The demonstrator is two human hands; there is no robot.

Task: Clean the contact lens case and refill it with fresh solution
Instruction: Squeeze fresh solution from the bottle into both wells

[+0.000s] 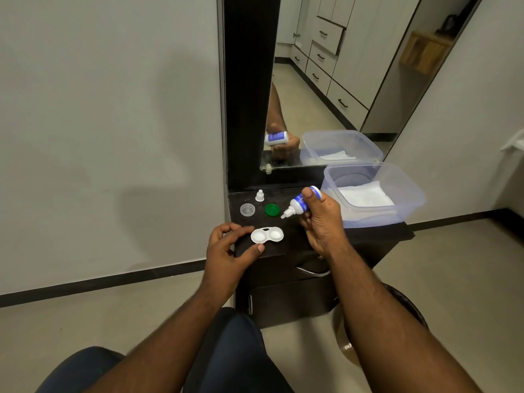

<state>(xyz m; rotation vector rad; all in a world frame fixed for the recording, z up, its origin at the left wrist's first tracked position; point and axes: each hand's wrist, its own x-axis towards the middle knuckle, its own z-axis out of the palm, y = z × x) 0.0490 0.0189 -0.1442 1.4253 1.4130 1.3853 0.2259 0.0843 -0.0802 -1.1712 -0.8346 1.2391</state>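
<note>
The contact lens case lies open near the front edge of the dark counter, both wells bare. The left hand pinches its left end, thumb at the near rim and fingertips at the far one, I'd guess to stop it skidding. The right hand is wrapped around the solution bottle, tilted with its nozzle aimed toward eight o'clock, above and just beyond the right well. The green cap, clear cap and small white bottle cap sit at the case's twelve o'clock, out of the way. At three o'clock the plastic tub holding tissue crowds the right wrist; little counter remains near the front lip.
</note>
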